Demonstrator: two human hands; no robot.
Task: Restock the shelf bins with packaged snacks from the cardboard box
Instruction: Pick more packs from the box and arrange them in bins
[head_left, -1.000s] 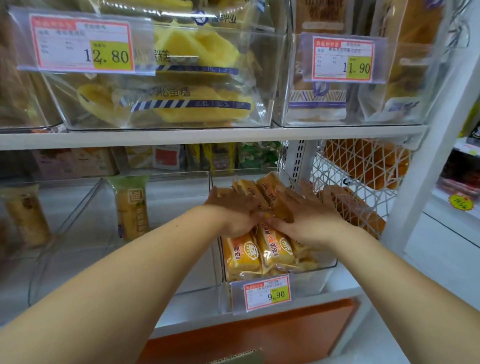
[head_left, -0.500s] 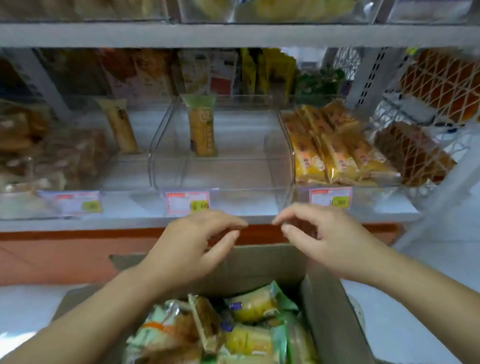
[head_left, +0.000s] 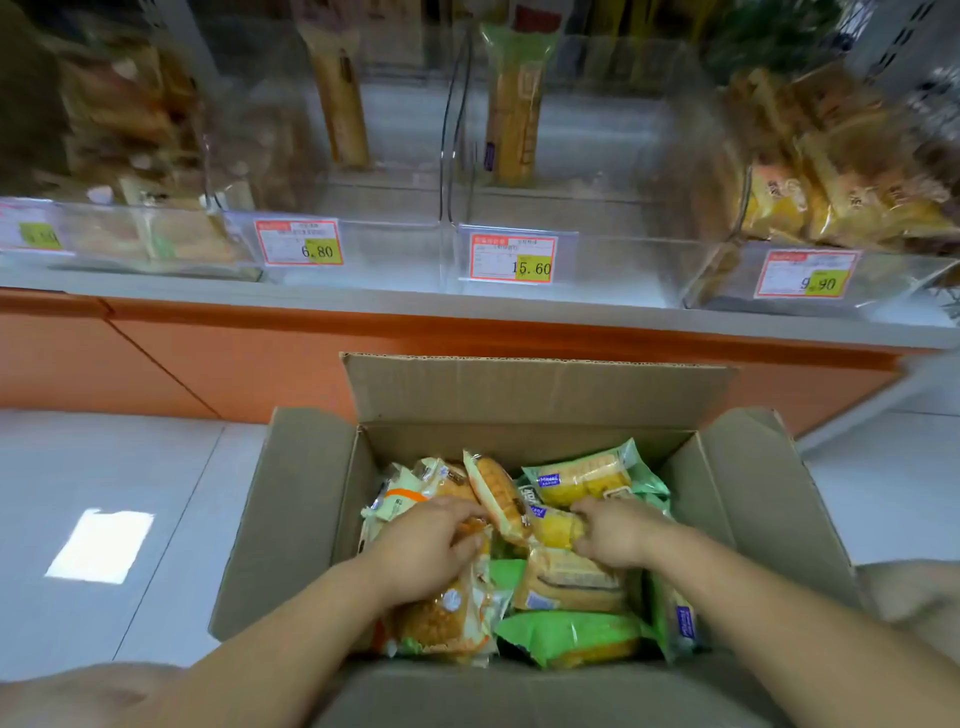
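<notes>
Both hands are down in the open cardboard box at lower centre, among the packaged snacks — the left hand has its grip curled onto a brown bun packet, the right hand its grip pinched on a yellow cake packet. These look light, soft and slippery in their film, easily crushed — best taken gently across the middle. The clear shelf bins stand across the top.

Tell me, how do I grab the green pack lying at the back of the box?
Probably come from above and pinch the green pack across its narrow middle: it lies flat atop the pile in the cardboard box, with nothing covering it.
</notes>
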